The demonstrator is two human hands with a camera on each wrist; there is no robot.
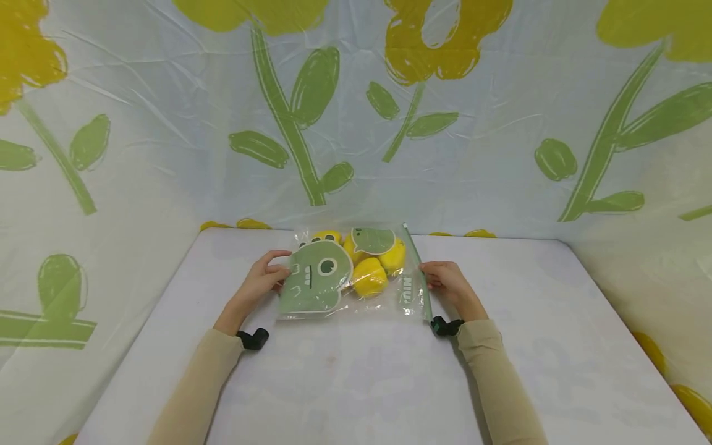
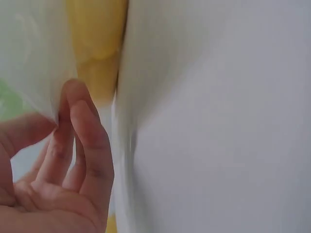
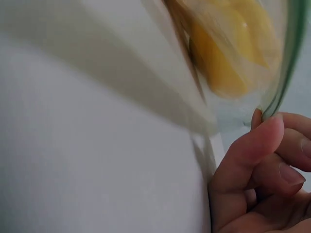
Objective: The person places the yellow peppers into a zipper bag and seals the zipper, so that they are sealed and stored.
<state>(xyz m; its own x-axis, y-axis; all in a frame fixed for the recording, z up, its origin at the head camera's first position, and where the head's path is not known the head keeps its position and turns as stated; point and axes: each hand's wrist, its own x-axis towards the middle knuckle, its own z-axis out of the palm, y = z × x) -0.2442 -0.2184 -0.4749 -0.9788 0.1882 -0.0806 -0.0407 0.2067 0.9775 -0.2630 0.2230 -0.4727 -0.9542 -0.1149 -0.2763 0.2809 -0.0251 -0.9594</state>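
Note:
A clear zip bag (image 1: 384, 303) printed with green cartoon figures lies across the far middle of the table. Several yellow fruit-like pieces (image 1: 369, 277) show inside it; their exact kind is hard to tell through the plastic. At the bag's left edge my left hand (image 1: 262, 276) pinches the plastic between thumb and fingers, as the left wrist view shows close up. My right hand (image 1: 449, 281) pinches the green zip strip (image 1: 417, 266) along the opposite edge. In the right wrist view, thumb and forefinger meet on that strip (image 3: 290, 53).
The white table (image 1: 345, 383) ends just behind the bag, where a flower-printed curtain (image 1: 356, 185) hangs. More of that curtain runs along both sides. A black wrist camera (image 1: 253, 339) is strapped to the left wrist and another (image 1: 446, 326) to the right.

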